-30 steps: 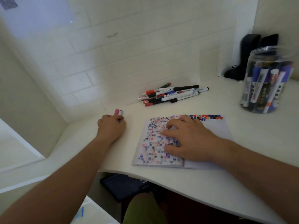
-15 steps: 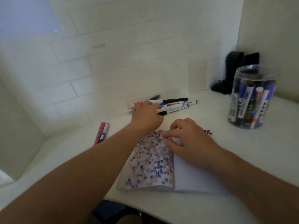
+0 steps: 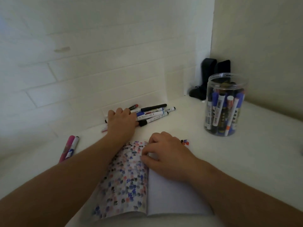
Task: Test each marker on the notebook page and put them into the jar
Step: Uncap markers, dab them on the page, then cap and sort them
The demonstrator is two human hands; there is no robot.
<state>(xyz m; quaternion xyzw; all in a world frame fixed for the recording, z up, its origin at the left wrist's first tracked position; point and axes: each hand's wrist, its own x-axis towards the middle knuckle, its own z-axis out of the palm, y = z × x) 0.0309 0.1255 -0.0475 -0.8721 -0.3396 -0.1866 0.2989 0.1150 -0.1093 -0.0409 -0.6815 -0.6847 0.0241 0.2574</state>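
An open notebook lies on the white desk, its left page full of coloured test dots and its right page nearly blank. My right hand rests on it, bent fingertips pressing at the fold. Palm down, my left hand covers the left end of a pile of markers by the wall; its fingertips are hidden, so whether it grips one cannot be told. A clear plastic jar with several markers inside stands at the right.
A pink marker and a white marker lie side by side at the left of the desk. Two black objects stand in the back corner behind the jar. A white tiled wall runs along the back.
My left hand left the two markers at the left and moved right onto the pile by the wall. My right hand's fingers drew in from flat to bent at the fold.
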